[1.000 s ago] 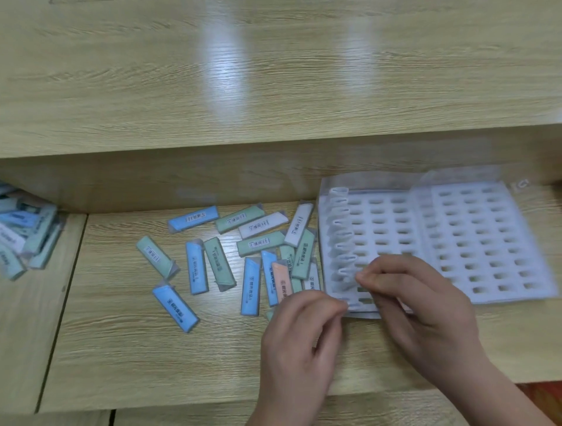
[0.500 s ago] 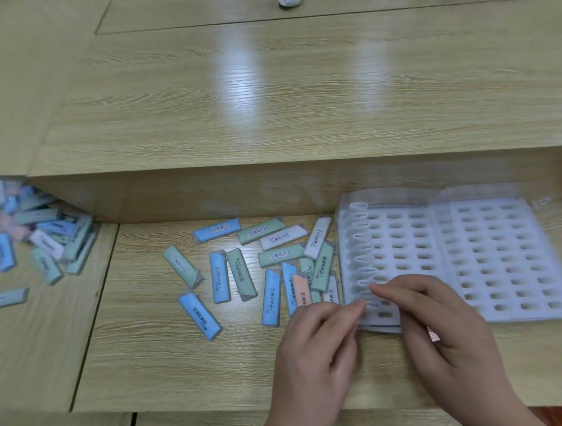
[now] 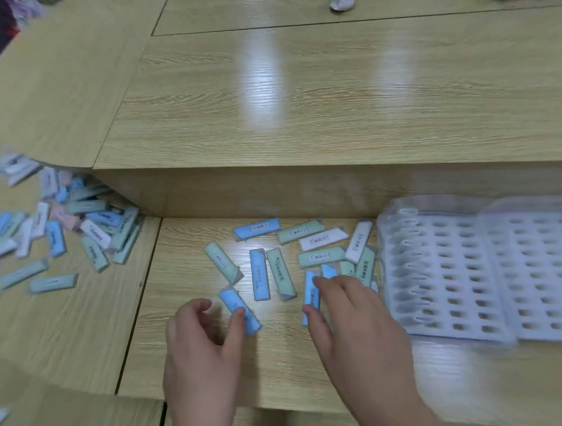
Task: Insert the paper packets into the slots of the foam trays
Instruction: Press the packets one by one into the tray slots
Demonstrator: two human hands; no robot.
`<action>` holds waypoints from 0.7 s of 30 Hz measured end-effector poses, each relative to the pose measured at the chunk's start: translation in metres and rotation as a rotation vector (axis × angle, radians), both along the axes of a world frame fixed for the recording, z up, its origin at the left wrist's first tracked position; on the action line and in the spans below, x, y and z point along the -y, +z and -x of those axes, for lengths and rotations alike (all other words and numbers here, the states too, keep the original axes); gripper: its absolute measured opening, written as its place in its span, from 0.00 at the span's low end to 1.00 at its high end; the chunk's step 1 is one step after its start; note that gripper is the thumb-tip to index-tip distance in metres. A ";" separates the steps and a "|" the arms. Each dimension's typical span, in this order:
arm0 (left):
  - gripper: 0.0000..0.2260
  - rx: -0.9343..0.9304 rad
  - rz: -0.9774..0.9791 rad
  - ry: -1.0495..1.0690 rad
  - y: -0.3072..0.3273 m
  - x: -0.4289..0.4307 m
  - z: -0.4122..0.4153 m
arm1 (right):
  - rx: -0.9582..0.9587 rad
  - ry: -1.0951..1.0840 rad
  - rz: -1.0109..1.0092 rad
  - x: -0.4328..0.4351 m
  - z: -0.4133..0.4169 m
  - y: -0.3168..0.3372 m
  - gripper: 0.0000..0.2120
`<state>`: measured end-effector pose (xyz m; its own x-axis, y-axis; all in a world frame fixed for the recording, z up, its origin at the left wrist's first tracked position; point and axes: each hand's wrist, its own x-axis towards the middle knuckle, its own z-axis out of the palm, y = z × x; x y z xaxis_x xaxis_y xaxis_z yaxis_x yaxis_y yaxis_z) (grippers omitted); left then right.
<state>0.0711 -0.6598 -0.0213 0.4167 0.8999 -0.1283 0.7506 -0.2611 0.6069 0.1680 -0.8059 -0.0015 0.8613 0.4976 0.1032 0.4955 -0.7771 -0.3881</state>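
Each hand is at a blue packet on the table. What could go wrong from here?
1. The left hand touches the slanted blue packet with one fingertip only, thumb apart; the packet may slide away instead of lifting.
2. The right hand seems to pinch a second blue packet beside overlapping packets; neighbours may be dragged along.
3. No hand holds the foam tray; pushing a packet in could shift it.

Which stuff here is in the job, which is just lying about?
Job: white slotted foam trays; scattered blue, green and white paper packets; left hand and right hand touching blue ones.
Idle: untouched packet heap far left; crumpled white scrap at top of view.
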 end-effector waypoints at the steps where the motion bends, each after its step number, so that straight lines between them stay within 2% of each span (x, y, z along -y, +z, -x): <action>1: 0.20 -0.054 0.029 0.019 0.000 -0.005 0.002 | -0.031 -0.029 0.035 -0.004 -0.004 -0.002 0.19; 4: 0.23 -0.123 0.040 0.001 0.002 -0.011 -0.001 | -0.086 -0.086 0.211 -0.016 -0.017 -0.004 0.28; 7: 0.16 -0.123 0.024 -0.055 0.006 -0.009 -0.008 | -0.124 -0.090 0.312 -0.023 -0.023 -0.007 0.31; 9: 0.10 -0.130 0.024 -0.090 0.009 -0.008 -0.014 | -0.147 -0.069 0.269 -0.026 -0.025 -0.006 0.27; 12: 0.13 -0.198 0.014 -0.118 0.013 -0.004 -0.022 | -0.171 -0.030 0.238 -0.031 -0.023 -0.004 0.21; 16: 0.10 -0.242 -0.042 -0.166 0.017 0.000 -0.025 | -0.227 -0.035 0.210 -0.035 -0.020 -0.007 0.21; 21: 0.10 -0.080 -0.008 -0.149 0.014 -0.007 -0.019 | -0.300 -0.040 0.027 -0.033 -0.019 -0.002 0.14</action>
<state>0.0900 -0.6531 -0.0072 0.5345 0.8299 -0.1599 0.7491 -0.3776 0.5443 0.1870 -0.7729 -0.0035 0.8704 0.4616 -0.1714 0.3304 -0.8056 -0.4918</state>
